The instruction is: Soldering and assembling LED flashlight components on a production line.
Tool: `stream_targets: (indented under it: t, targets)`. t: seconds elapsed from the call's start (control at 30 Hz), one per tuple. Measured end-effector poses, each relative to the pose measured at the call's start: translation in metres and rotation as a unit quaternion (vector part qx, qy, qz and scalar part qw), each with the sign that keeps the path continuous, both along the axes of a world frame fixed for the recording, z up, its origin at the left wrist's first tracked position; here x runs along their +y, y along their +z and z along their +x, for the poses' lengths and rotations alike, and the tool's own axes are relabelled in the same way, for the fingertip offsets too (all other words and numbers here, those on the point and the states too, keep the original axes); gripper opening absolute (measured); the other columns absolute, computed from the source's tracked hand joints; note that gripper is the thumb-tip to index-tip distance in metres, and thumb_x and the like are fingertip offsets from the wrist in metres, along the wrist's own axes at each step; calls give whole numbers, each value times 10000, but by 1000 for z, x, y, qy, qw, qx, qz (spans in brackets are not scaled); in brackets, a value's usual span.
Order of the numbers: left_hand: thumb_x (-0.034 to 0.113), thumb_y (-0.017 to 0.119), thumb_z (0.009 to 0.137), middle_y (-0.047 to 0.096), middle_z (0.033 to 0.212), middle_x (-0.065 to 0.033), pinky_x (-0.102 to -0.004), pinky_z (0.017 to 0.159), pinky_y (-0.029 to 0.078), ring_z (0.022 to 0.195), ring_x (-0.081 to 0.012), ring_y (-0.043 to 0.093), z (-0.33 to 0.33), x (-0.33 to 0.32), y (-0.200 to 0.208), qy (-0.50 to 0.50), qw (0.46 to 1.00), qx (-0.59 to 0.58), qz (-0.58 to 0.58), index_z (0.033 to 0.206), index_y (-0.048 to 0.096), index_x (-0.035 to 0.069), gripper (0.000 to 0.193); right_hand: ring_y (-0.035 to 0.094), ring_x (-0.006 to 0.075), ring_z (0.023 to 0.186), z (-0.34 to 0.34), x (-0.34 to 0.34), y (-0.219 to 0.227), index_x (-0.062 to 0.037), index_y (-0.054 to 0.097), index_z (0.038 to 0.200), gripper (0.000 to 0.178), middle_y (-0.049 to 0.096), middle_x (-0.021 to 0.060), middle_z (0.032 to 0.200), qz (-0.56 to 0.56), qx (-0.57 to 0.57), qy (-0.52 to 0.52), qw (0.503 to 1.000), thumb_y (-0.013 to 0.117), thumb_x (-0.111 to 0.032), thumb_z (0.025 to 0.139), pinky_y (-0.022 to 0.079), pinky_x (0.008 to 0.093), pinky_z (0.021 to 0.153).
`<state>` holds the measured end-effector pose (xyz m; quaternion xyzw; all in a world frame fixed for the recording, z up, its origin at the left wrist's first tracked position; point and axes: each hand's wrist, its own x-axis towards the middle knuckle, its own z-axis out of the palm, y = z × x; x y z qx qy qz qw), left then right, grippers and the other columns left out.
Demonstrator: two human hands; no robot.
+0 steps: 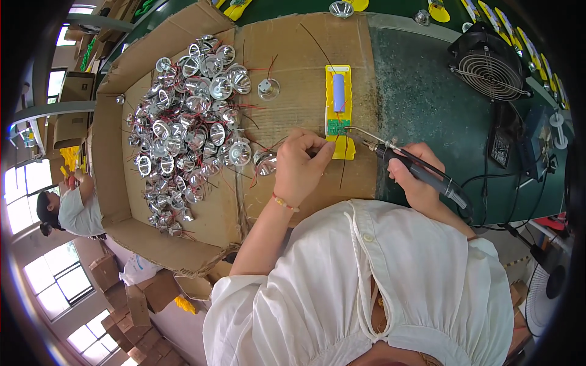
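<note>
My right hand [417,182] is closed around a black soldering iron [424,171] with a thin curved metal tube along it. The tube's end reaches a small green circuit board [336,127] in a yellow plastic housing [343,149]. A light purple cylindrical battery [339,93] lies in the housing above the board, with thin red and black wires around it. My left hand [299,163] is pinched closed just left of the board; a dark bit shows at the fingers, too small to name. By its wrist sits a silver reflector cup [266,163] with wires.
An open cardboard box [113,158] at left holds a heap of wired reflectors [177,131]. One loose reflector [268,89] lies on the cardboard sheet [287,55]. A black fan [491,67] and cables stand at right. Yellow housings line the far edge. Another person [79,204] is at far left.
</note>
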<state>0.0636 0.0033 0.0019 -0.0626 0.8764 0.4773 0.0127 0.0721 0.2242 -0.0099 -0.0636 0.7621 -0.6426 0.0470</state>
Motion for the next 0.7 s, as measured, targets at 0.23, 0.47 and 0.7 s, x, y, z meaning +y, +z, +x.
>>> stream_targets:
  t: [0.23, 0.47, 0.7]
  targets:
    - [123, 657, 737, 550, 715, -85, -275, 540, 422, 594, -163, 535, -3, -4, -6, -24, 1000, -5, 2, 730, 634, -12, 137, 543, 96, 574, -1, -1, 0, 3, 504, 836, 145, 576, 76, 680, -7, -6, 6, 1000, 611, -89, 801, 455, 228, 515]
    - [116, 650, 750, 536, 718, -82, -269, 536, 408, 583, -156, 514, -4, -5, -1, -20, 999, -41, 21, 739, 632, -21, 138, 541, 58, 597, -1, -3, 10, -5, 528, 852, 136, 594, 43, 690, -111, -60, -49, 991, 626, -80, 797, 447, 200, 536]
    - [94, 652, 731, 520, 709, -73, -285, 550, 410, 595, -178, 512, -1, -1, -3, -1, 999, -29, 42, 718, 619, -10, 110, 541, 59, 592, 0, -2, 10, -1, 528, 846, 145, 590, 40, 683, -101, -72, -32, 992, 629, -91, 795, 443, 198, 525]
